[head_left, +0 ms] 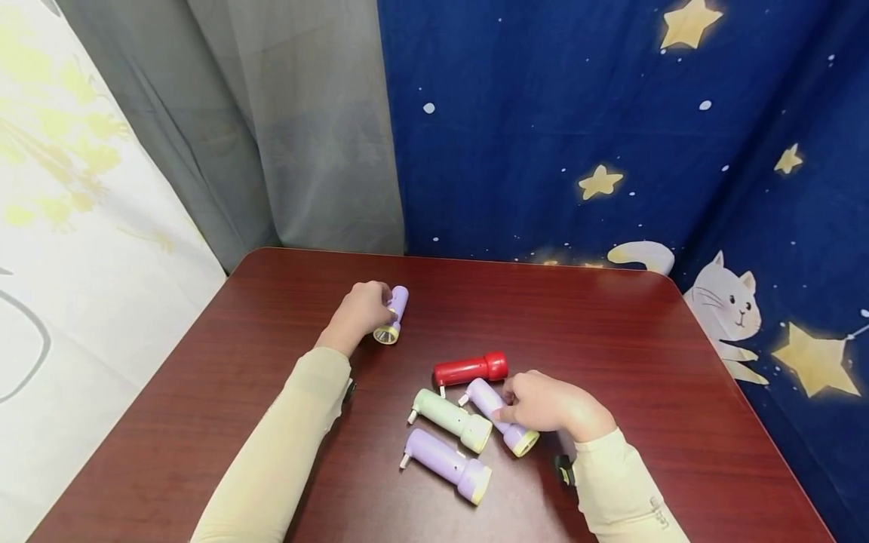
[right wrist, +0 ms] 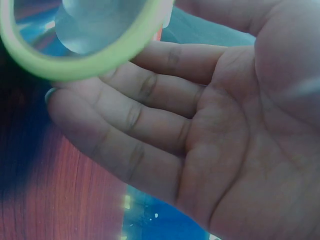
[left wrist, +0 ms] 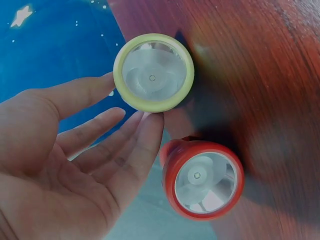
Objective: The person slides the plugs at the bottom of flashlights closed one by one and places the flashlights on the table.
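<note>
Ideally, the right hand, pinching a purple flashlight, avoids nudging the green flashlight while the left hand pinches the far flashlight.

We see a red-brown table; on it we find a red flashlight, a pale green flashlight and, nearest to us, a purple flashlight.
</note>
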Demonstrator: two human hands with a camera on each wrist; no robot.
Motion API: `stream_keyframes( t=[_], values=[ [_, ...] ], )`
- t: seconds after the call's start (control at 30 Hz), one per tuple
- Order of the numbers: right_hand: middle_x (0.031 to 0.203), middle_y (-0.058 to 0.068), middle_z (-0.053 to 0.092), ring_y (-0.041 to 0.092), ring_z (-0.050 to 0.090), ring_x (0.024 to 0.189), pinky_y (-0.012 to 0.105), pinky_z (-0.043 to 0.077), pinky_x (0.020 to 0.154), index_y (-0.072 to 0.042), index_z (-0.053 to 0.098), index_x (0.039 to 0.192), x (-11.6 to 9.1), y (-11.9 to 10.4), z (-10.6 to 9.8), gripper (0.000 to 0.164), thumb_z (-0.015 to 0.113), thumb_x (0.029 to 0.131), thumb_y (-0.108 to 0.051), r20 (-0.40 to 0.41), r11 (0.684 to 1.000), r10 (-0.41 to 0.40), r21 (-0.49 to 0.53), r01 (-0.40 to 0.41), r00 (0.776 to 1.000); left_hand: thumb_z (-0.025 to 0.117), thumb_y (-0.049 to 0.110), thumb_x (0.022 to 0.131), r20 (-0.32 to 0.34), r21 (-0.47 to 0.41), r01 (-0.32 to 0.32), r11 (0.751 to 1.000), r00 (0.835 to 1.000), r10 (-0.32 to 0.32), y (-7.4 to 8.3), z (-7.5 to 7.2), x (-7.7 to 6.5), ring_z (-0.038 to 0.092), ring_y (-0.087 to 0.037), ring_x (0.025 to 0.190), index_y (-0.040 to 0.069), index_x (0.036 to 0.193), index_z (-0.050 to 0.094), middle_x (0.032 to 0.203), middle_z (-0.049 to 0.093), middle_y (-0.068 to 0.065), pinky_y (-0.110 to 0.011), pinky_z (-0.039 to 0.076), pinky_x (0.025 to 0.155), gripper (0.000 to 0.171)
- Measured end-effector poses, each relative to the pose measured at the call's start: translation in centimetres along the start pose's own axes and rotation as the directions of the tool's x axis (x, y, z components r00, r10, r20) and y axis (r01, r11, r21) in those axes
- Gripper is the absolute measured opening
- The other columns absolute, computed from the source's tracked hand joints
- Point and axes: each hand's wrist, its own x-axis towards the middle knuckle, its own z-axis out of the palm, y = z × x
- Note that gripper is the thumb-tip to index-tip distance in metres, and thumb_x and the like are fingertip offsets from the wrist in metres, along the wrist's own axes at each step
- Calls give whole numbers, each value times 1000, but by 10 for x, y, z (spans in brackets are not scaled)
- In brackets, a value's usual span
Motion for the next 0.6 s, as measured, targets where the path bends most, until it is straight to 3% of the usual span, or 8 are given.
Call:
stream_keyframes(
  t=[0.27,0.6],
  values=[
    [66,-7,54,9,49,65,25,41,62,-16,66,79,-6,0,-7,21,79,92,-25,4,1000,18,6,-18,1000,77,18,93,10,-18,12,1000,1000,-12,-2,1,-1,69,-33,106,3,127,70,126,72,-20,-46,59,92,38],
    [79,-4,67,9,60,71,27,51,68,-8,75,101,-18,0,-26,22,79,92,-28,-18,998,39,45,-38,999,72,27,98,-24,11,-7,1000,1000,7,5,-5,-6,69,-33,106,2,129,70,126,74,-20,-50,58,99,40]
  ],
)
